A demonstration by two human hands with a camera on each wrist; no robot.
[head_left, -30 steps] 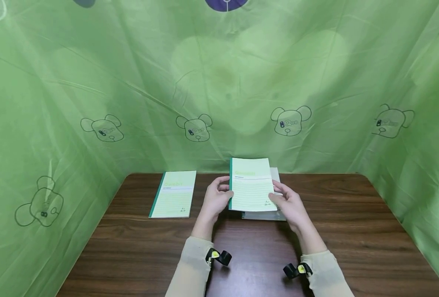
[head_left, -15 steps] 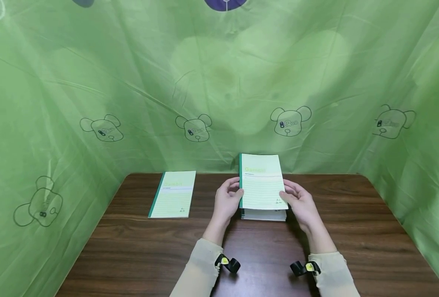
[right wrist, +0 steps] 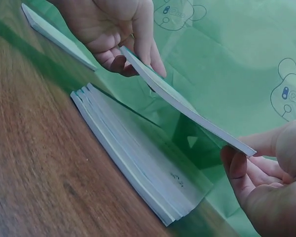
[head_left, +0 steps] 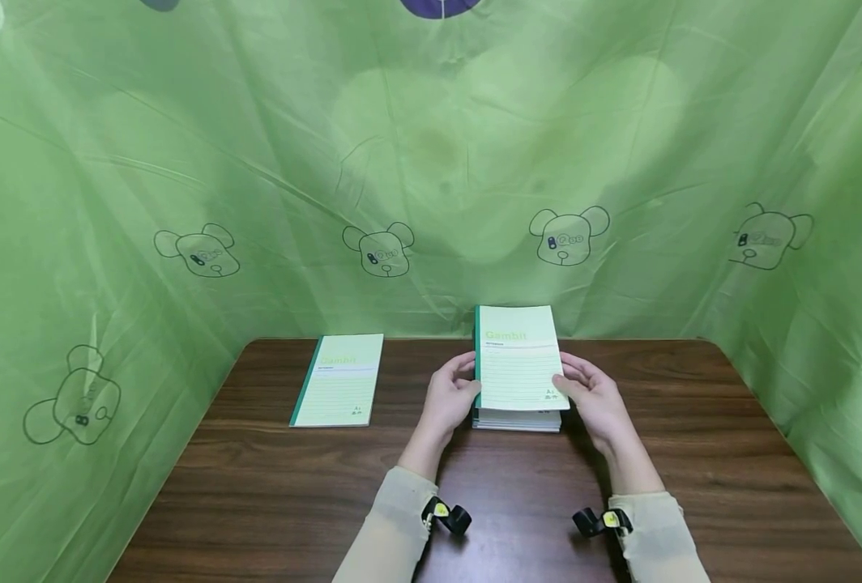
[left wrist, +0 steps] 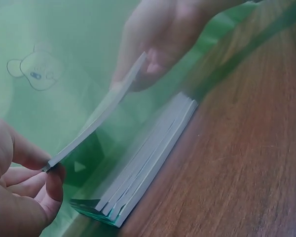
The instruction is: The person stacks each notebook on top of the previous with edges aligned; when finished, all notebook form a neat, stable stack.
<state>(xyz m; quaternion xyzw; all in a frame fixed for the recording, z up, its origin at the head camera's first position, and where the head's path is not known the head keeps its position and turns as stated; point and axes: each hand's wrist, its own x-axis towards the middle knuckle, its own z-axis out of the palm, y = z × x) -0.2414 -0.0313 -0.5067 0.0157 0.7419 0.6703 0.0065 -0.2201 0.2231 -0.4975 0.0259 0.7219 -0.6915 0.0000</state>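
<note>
Between both hands is a pale green notebook (head_left: 518,360) with a dark green spine, raised above a stack of notebooks (head_left: 516,420). My left hand (head_left: 449,400) pinches its spine side between thumb and fingers. On the opposite long edge my right hand (head_left: 593,400) pinches it near the lower corner. Both wrist views show a gap between the held notebook (right wrist: 187,109) and the stack (right wrist: 133,153), and the held one bows slightly. In the head view the held notebook hides most of the stack's top.
Another pale green notebook (head_left: 339,380) lies flat at the left on the dark wooden table (head_left: 292,502). A green curtain (head_left: 431,162) with bear outlines hangs right behind the table's far edge. Black wrist cameras (head_left: 447,515) sit on both sleeves.
The held notebook and both hands have moved right, from partly left of the stack to over it. In the last half second it has lowered slightly. The left notebook has stayed put.
</note>
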